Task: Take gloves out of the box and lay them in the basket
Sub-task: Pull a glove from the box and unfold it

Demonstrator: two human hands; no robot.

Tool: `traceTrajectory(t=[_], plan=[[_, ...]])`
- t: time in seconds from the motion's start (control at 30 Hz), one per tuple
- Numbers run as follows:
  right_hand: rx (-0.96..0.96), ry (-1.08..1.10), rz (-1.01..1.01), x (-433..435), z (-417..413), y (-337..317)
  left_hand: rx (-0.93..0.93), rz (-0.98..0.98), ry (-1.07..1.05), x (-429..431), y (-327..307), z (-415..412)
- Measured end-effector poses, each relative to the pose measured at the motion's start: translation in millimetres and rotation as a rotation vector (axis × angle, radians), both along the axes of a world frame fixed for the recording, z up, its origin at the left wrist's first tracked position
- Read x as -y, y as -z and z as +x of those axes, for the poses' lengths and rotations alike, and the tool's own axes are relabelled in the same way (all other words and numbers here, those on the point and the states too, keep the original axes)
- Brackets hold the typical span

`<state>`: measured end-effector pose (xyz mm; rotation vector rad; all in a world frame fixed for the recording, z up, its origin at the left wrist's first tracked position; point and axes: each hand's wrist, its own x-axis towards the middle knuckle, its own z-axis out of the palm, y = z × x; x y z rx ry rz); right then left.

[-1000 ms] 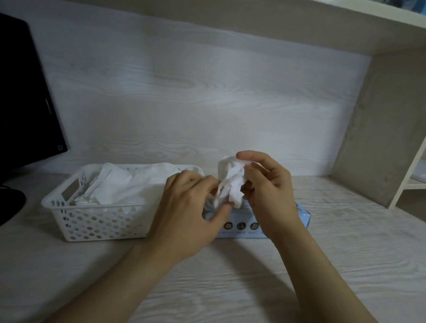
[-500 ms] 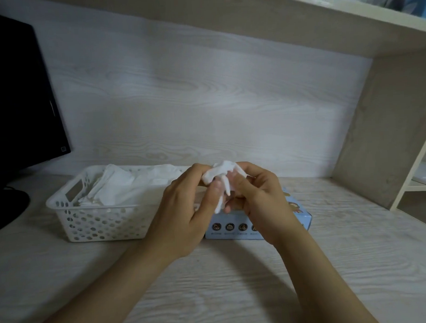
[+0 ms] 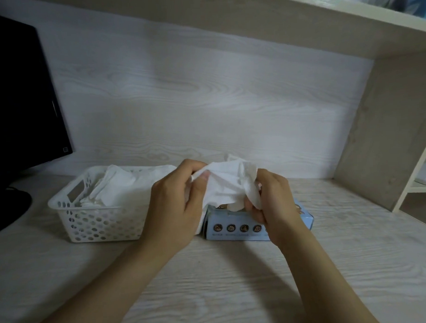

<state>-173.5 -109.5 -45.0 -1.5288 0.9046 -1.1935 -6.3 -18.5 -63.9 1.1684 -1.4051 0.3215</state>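
Note:
A thin white glove (image 3: pixel 228 185) is stretched between both hands just above the light blue glove box (image 3: pixel 236 229). My left hand (image 3: pixel 177 206) pinches its left edge and my right hand (image 3: pixel 272 202) grips its crumpled right end. The box lies flat on the desk, mostly hidden behind my hands. To the left stands a white perforated basket (image 3: pixel 93 223), which holds several white gloves (image 3: pixel 121 188) laid flat.
A black monitor (image 3: pixel 19 95) with its stand sits at the far left. A wooden shelf (image 3: pixel 323 24) runs overhead and a side panel (image 3: pixel 384 131) closes the desk at the right. Pale wooden desk surface (image 3: pixel 223 281) lies in front of me.
The glove was a crumpled wad between my fingers; both hands have moved apart and spread it out wide above the box.

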Motion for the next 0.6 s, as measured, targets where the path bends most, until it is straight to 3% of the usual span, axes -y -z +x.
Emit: traceTrajectory(t=[0.13, 0.23, 0.37, 0.47, 0.6], plan=[[-0.240, 0.247, -0.324, 1, 5, 9, -0.268, 0.047, 0.102, -1, -4, 2], [-0.165, 0.281, -0.472, -1, 7, 12, -0.304, 0.061, 0.123, -1, -7, 4], [-0.030, -0.012, -0.637, -6, 6, 8, -0.244, 0.097, 0.127, -2, -6, 1], [-0.030, -0.251, -0.577, -11, 7, 6, -0.220, 0.075, 0.113, -2, -7, 0], [-0.103, -0.341, -0.496, -13, 7, 6, -0.212, 0.065, 0.075, -2, -10, 4]])
